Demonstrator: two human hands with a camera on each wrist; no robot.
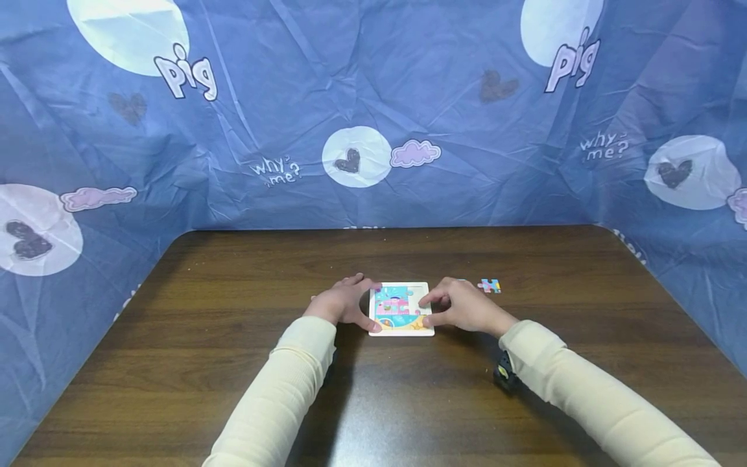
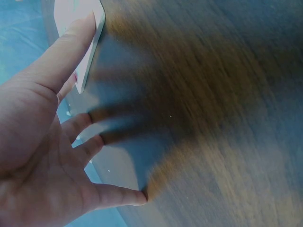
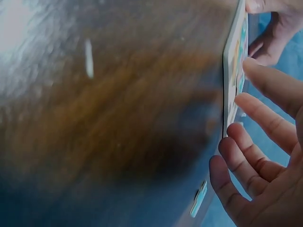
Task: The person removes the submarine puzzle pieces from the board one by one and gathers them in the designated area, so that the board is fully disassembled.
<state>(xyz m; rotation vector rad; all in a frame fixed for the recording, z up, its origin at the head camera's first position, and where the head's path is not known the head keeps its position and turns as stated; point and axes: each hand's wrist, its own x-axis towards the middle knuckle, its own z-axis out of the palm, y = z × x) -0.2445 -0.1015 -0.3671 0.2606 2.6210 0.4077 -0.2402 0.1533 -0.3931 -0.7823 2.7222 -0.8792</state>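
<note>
A small square jigsaw puzzle in a white tray (image 1: 403,333) lies on the table between both hands. Blue, pink and yellow pieces (image 1: 392,305) fill its left and near parts; bare pale base (image 1: 417,297) shows at the upper right. My left hand (image 1: 341,301) spans the tray's left side, thumb on the near corner and a finger at the far one. In the left wrist view its other fingers spread over the wood. My right hand (image 1: 467,308) touches the puzzle's right side with thumb and index fingertip apart, its other fingers loosely bent in the right wrist view.
A loose jigsaw piece (image 1: 491,285) lies on the brown wooden table (image 1: 397,402) beyond my right hand. Another bit of a piece (image 1: 462,280) peeks out behind that hand. A blue patterned cloth (image 1: 292,110) hangs around the table's back and sides.
</note>
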